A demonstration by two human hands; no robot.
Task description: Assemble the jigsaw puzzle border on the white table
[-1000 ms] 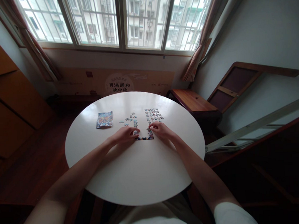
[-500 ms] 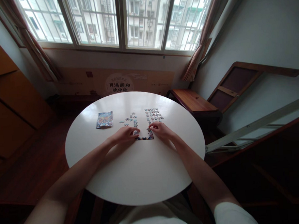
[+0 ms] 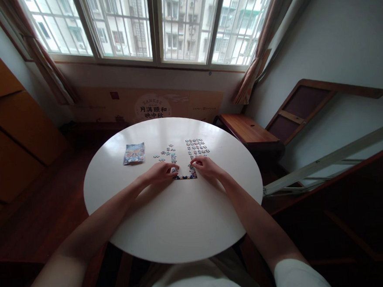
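Observation:
A partly joined jigsaw frame lies on the round white table between my hands. My left hand rests on the frame's left end, fingers curled with the tips pressed on the pieces there. My right hand sits at the frame's right end, fingers pinched over a small piece that I cannot make out clearly. Loose puzzle pieces lie in rows just beyond my right hand, and a few scattered pieces lie beyond my left.
A small printed picture card lies on the table's far left. Behind the table stand a cardboard panel with printed characters and barred windows. A wooden bench and a leaning wooden frame are at the right, wooden cabinets at the left.

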